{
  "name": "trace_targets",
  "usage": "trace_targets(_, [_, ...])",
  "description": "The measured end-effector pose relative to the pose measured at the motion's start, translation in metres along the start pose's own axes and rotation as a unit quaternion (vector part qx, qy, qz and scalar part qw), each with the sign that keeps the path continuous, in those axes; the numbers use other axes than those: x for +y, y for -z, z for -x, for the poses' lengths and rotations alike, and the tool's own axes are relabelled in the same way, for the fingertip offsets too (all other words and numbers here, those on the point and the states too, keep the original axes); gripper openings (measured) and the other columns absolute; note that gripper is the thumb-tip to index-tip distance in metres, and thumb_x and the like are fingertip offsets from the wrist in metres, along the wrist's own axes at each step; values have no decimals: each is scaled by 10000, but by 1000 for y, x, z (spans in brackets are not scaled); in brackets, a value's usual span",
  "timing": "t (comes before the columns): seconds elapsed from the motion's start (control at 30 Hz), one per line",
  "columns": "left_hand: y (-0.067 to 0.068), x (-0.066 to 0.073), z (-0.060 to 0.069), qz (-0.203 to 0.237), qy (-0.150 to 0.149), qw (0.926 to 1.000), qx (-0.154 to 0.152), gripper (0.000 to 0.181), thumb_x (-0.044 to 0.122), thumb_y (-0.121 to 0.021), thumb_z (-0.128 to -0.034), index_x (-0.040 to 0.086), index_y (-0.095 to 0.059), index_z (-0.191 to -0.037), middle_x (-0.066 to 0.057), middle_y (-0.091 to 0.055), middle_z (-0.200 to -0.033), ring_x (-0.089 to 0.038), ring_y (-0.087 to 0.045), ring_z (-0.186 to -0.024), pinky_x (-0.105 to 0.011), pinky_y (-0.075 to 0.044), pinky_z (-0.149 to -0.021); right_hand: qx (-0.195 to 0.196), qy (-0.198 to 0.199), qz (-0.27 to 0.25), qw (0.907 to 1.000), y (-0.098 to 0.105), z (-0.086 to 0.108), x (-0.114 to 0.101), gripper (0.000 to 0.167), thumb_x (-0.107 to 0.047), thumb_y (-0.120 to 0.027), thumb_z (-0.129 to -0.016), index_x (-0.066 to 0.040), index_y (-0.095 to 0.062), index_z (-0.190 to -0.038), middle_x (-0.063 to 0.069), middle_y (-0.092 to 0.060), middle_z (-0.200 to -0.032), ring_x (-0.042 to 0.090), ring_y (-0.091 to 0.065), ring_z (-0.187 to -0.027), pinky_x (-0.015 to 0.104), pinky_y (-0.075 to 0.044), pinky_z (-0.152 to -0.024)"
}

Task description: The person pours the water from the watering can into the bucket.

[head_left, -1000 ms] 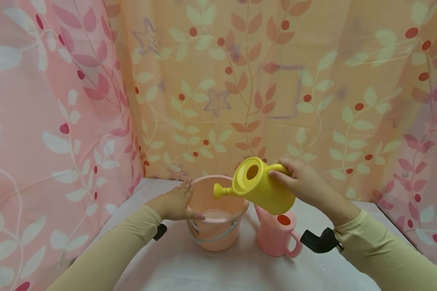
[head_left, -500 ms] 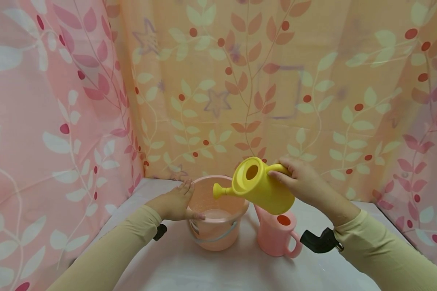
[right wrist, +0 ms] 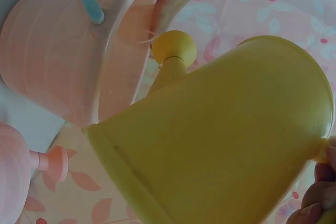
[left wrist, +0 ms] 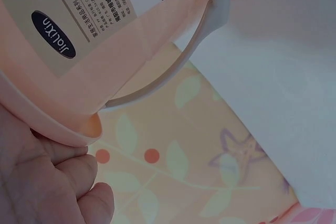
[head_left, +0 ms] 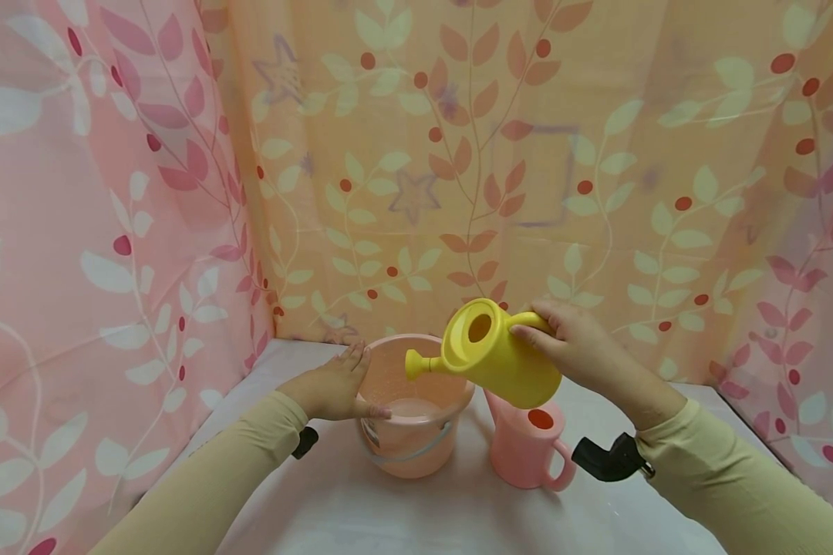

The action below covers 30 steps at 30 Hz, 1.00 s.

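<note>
A yellow watering can point(head_left: 510, 362) is tipped to the left, its spout over a peach bucket point(head_left: 409, 451). My right hand point(head_left: 572, 339) grips its handle, fingers curled round it. Thin streams of water leave the spout head point(right wrist: 174, 47) in the right wrist view, and shallow water point(head_left: 416, 408) lies in the bucket. On the bucket's left rim rests my left hand point(head_left: 329, 385), fingers extended and thumb laid over the front rim. The left wrist view shows its fingers point(left wrist: 79, 174) against the rim, beside the labelled wall.
A pink watering can point(head_left: 527, 455) stands upright on the white table point(head_left: 458, 524), right of the bucket and below the yellow one. The bucket's grey handle point(head_left: 413, 453) hangs down in front. Leaf-patterned curtains point(head_left: 416, 154) enclose the back and sides.
The yellow watering can has shifted very slightly left, still tilted over the bucket. Both hands keep their places.
</note>
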<state>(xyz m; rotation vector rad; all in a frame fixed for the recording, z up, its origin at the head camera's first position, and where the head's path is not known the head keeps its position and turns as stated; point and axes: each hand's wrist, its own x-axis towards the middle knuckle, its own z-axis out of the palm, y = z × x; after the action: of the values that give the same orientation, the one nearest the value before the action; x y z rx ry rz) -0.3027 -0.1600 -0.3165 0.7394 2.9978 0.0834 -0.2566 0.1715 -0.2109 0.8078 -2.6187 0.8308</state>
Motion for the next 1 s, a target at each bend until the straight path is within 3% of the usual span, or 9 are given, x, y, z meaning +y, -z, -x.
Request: trace_targets(1.0, [0,1,1,-43,79,9999,-60,1152,797,-410,-721,-65,-132,-1433,-221,-60,-1501,-316,-60,-1387,-455,-150,-1098,-51,-175,-85,9998,3,1,-3,212,-284,-593,-888,-76,-563,-865,41,-518,-751,191,-504,-702,282,-485,-631])
